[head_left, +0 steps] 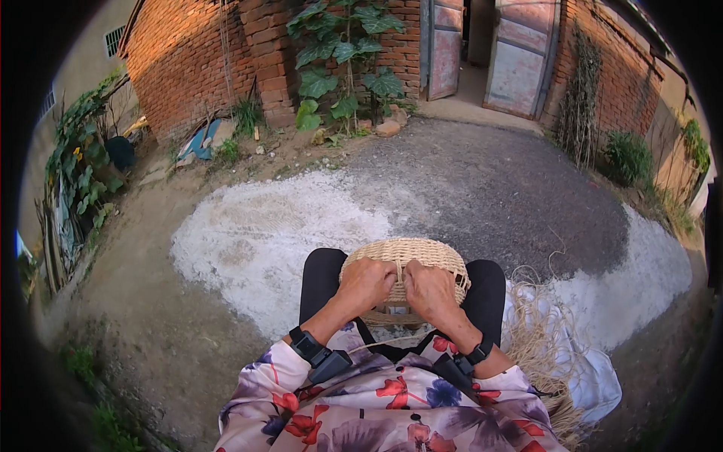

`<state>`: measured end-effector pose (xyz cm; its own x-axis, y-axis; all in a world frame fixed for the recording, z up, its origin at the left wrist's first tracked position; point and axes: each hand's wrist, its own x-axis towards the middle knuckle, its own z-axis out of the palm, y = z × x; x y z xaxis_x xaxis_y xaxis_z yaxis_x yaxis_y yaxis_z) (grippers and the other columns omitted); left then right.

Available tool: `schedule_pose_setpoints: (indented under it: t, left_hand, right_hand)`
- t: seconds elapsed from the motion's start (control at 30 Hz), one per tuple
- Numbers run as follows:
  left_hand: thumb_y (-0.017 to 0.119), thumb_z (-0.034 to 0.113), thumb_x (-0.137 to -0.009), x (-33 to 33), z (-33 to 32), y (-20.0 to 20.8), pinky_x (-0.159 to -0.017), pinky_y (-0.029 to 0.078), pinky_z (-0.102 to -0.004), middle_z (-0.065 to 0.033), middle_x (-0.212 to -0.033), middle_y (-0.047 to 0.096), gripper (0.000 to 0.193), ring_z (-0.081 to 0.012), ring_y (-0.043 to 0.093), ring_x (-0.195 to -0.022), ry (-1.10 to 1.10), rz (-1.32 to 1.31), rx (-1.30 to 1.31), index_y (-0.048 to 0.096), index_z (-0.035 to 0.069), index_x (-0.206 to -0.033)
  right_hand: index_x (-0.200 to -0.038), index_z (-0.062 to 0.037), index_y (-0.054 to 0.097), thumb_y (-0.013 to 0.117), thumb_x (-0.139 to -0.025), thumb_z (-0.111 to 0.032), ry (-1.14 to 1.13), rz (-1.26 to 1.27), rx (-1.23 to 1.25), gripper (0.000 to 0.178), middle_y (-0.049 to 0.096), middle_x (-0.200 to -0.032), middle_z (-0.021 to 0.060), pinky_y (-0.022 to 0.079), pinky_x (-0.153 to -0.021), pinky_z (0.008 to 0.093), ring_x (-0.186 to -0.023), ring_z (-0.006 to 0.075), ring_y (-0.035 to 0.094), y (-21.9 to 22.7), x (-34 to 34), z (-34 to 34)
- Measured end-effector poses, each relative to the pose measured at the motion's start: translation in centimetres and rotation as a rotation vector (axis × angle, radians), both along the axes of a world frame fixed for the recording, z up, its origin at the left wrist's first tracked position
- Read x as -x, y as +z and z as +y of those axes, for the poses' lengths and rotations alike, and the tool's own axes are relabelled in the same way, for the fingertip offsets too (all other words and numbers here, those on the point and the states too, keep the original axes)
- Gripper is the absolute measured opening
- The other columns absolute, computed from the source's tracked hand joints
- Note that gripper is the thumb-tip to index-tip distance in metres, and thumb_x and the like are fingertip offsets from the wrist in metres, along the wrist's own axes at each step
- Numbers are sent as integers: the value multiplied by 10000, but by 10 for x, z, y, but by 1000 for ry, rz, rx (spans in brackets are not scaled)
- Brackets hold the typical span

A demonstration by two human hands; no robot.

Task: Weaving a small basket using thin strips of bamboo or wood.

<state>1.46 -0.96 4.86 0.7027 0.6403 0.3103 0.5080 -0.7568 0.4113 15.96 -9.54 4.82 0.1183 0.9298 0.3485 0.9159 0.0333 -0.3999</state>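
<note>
And here I have the woven basket (407, 251) in view, sitting in the lap between two dark-trousered knees! Left hand (369, 282) and right hand (433, 290) meet nearly knuckle to knuckle over it, fingers curled closed on the weave; exactly which strand they pinch I can't tell, the fingertips being hidden. Over to the right, loose straw fibres (536, 343) spill across a white sack (599, 384).
</note>
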Motion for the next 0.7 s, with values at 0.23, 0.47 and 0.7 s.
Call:
schedule_pose_setpoints:
  t: [0.23,0.47,0.7]
  left_hand:
    - [664,148,-797,38,15,16,-531,502,-321,-68,-644,658,134,-155,634,-567,249,-456,402,678,25,-747]
    - [668,138,-879,39,5,-10,-532,515,-216,-23,-716,649,126,-74,583,-575,250,-605,914,679,15,-906]
    - [707,112,-829,34,3,-31,-532,471,-238,2,-661,638,88,-45,561,-594,371,-485,578,691,36,-870]
  right_hand:
    - [-1072,-2,563,629,-818,-96,-163,302,-354,279,555,-980,163,486,-760,409,-851,311,593,8,-57,-34]
    - [-1035,8,584,628,-815,-54,-263,498,-253,233,572,-919,120,495,-699,348,-751,230,602,-47,-84,-46]
    - [-1003,8,590,618,-838,-15,-238,463,-277,169,541,-889,80,492,-660,304,-705,163,574,-67,-82,-53]
